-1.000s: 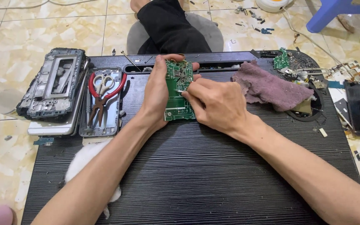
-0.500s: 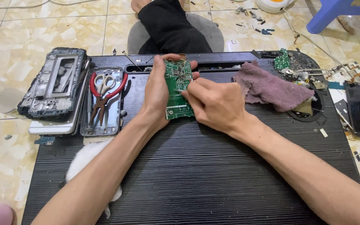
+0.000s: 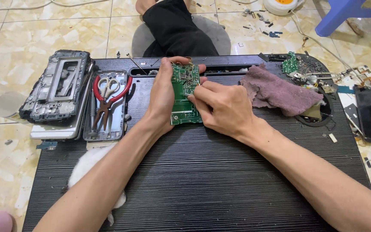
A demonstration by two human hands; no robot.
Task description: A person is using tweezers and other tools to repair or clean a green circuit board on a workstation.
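Two hands held one green board (image 3: pixel 183 95) on edge over the surface (image 3: pixel 220 180): left hand (image 3: pixel 163 96) fingers clasped its side, right hand (image 3: pixel 222 107) fingers pinched its face.

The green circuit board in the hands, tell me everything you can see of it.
The green circuit board is a long rectangle with pale traces and small parts on its face, too fine to make out. It is held tilted, its near end on or just above the black ribbed table. The left hand grips its left edge, thumb over the top. The right hand rests against its right side, fingertips pinched near the upper middle.
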